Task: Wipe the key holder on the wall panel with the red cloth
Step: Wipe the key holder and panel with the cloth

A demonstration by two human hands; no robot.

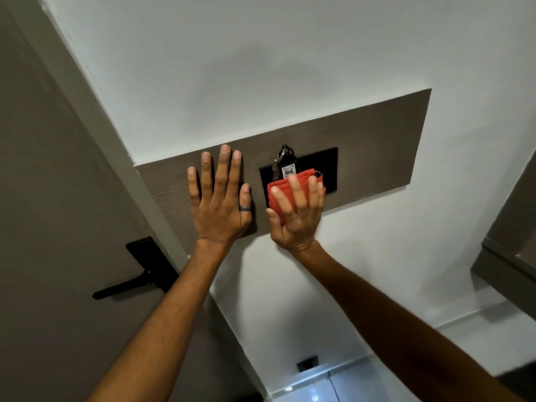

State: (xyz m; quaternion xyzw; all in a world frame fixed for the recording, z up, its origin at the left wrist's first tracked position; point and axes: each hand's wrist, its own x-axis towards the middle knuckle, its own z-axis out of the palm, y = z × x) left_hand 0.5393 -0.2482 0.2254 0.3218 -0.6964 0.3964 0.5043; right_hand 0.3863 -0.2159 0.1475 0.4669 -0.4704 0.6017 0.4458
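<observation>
A brown wooden wall panel [377,134] crosses the white wall. A black key holder plate [319,161] is set into its middle, with a key ring and a white tag [288,169] hanging from its top. My right hand [295,213] presses a folded red cloth [278,192] flat against the lower part of the black plate, covering much of it. My left hand [217,198] lies flat on the panel just left of the plate, fingers spread, a dark ring on one finger.
A brown door with a black lever handle [139,271] stands at the left, beside a pale door frame [121,134]. A brown cabinet [510,242] juts in at the right. A small black socket [308,363] sits low on the wall above the shiny floor.
</observation>
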